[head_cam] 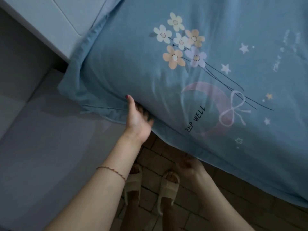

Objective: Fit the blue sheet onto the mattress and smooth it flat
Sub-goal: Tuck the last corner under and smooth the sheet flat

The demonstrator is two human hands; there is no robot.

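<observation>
The blue sheet [216,22], printed with flowers, a moon and stars, covers the mattress across the upper right. Its near corner [80,90] hangs bunched and loose over the mattress corner. My left hand [136,117] is at that corner's lower edge. Its thumb lies against the sheet's side and its fingers reach in under the edge, holding the fabric. My right hand [190,165] is lower, at the sheet's hanging hem along the near side. It is blurred, and its fingers touch or hold the hem; I cannot tell which.
A white cabinet [50,22] stands close against the bed's corner at the upper left. Pale grey floor [41,139] lies to the left, and dark brick-patterned floor [233,205] runs beside the bed. My feet in beige slippers [133,184] stand below the hands.
</observation>
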